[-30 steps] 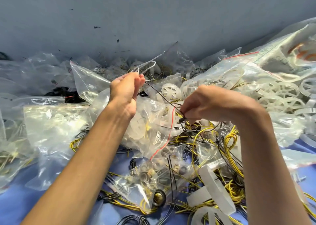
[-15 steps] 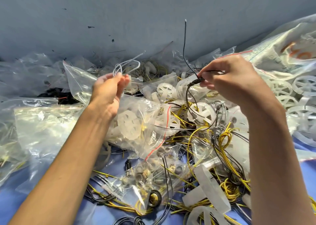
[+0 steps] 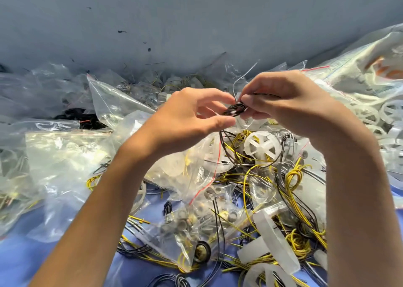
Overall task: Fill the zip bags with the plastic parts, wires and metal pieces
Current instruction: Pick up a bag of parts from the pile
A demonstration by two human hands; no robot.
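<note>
Grip: both hands pinched one small black coil of thin wire [image 3: 234, 110]. The left hand [image 3: 192, 116] closed thumb and forefinger on the coil's left end. The right hand [image 3: 290, 103] pressed its fingertips on the right end.
Coil position: held in the air between the two hands, above the clutter and just over the clear plastic zip bag with a red seal line [image 3: 196, 177].
Loose strand: a thin pale grey wire [image 3: 243, 76] rose from the pinch with its upper end free. Whether it bound the coil could not be told.
Weight: judged very light, so one hand would carry it.
Stiffness: judged springy. The turns would likely fan open if released.
Hold point: across all the wound turns at once, not on a single strand or a trailing end.
Bag film: judged soft, limp and slippery. It is best taken at the seal edge to keep the mouth open.
Snag risk: loose yellow insulated wires [image 3: 294, 177] and a white spoked plastic wheel [image 3: 261, 147] lay directly beneath. A trailing end could catch there.
</note>
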